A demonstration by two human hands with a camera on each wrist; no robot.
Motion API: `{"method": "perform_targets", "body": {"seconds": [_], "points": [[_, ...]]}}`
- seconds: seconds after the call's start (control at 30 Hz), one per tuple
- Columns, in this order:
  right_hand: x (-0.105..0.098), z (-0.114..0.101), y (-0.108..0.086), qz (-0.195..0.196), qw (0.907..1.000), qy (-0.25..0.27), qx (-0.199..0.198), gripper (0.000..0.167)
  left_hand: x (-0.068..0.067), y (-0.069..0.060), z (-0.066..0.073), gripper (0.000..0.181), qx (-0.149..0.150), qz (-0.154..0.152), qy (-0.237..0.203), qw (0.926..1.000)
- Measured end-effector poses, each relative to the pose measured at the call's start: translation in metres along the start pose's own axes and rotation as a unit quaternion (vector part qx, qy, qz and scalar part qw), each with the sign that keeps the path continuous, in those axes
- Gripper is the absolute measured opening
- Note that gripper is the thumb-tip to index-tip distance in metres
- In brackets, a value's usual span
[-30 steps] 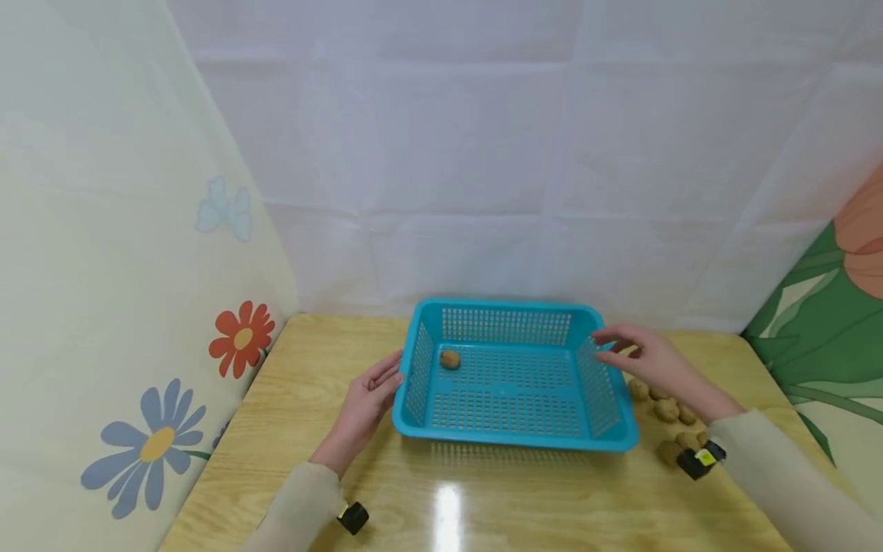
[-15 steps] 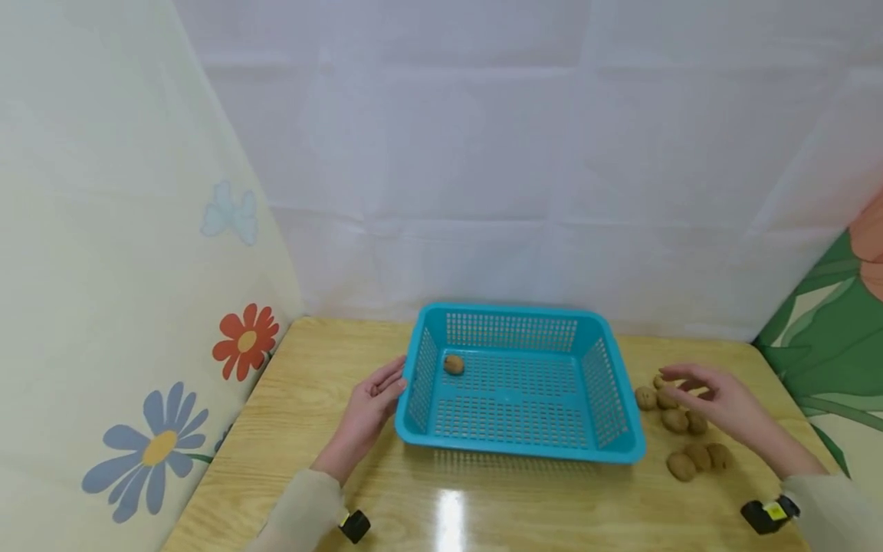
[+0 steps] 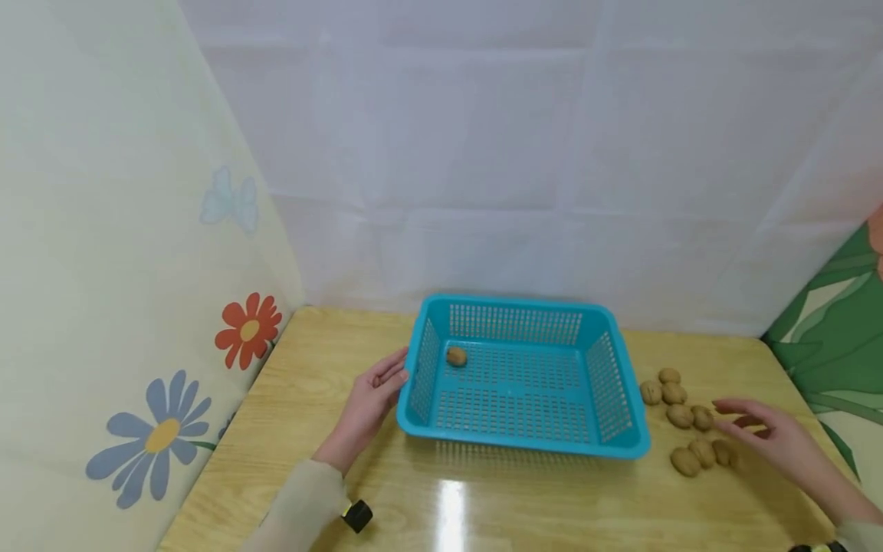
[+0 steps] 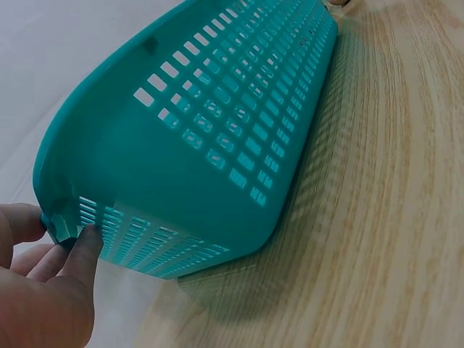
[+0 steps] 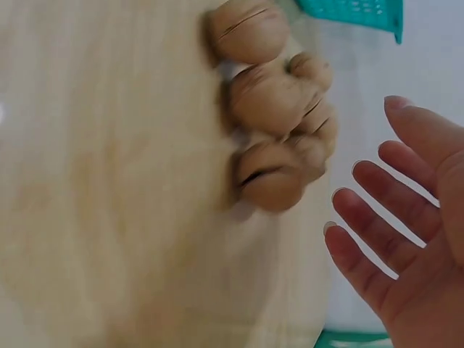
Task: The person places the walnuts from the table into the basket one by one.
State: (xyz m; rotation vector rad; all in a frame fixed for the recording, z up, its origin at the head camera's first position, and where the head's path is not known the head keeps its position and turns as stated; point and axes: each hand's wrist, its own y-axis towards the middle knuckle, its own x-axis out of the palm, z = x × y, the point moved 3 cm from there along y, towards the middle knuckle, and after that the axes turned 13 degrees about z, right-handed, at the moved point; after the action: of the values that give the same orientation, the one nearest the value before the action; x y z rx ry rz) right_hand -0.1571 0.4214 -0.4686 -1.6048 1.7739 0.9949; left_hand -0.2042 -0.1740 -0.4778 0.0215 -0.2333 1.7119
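Centrally, a blue plastic basket (image 3: 524,442) with a mesh of small holes sits on a wood-grain table (image 3: 566,506), a white sheet (image 3: 441,153) behind it. One walnut (image 3: 456,356) lies inside, toward the far left corner. A person's left hand (image 3: 366,402) grips the basket's left rim, thumb and fingers on either side of the edge. To the basket's right, eight loose walnuts (image 3: 680,416) lie on the table in a close scatter. The right hand (image 3: 776,437) is just beside them on their right, holding nothing, its fingers spread and gently bent, the thumb well apart.
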Motion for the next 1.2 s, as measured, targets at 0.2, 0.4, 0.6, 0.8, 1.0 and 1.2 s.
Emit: {"method": "perform_targets", "body": {"seconds": [0.2, 0.4, 0.6, 0.8, 1.0, 1.2], "points": [[0.003, 0.017, -0.016, 0.036, 0.9992, -0.003, -0.019, 0.040, -0.001, 0.001, 0.001, 0.051, -0.001, 0.004, 0.007, 1.0000], [0.011, 0.026, -0.027, 0.056, 0.9974, 0.004, -0.045, 0.040, -0.004, 0.002, -0.001, 0.050, -0.011, 0.013, 0.006, 0.9998], [0.017, 0.032, -0.033, 0.043, 0.9983, -0.009, -0.037, 0.044, -0.003, -0.001, 0.000, 0.050, -0.014, 0.015, 0.009, 0.9997], [0.019, 0.034, -0.037, 0.065, 0.9957, 0.017, -0.063, 0.034, -0.002, 0.001, -0.001, 0.049, -0.011, 0.015, 0.002, 0.9998], [0.020, 0.032, -0.038, 0.057, 0.9977, -0.011, -0.036, 0.040, 0.000, 0.001, -0.001, 0.050, -0.001, 0.007, 0.000, 1.0000], [0.020, 0.031, -0.039, 0.048, 0.9983, -0.025, -0.021, 0.041, 0.001, 0.003, -0.003, 0.050, -0.004, 0.005, -0.007, 1.0000]]}}
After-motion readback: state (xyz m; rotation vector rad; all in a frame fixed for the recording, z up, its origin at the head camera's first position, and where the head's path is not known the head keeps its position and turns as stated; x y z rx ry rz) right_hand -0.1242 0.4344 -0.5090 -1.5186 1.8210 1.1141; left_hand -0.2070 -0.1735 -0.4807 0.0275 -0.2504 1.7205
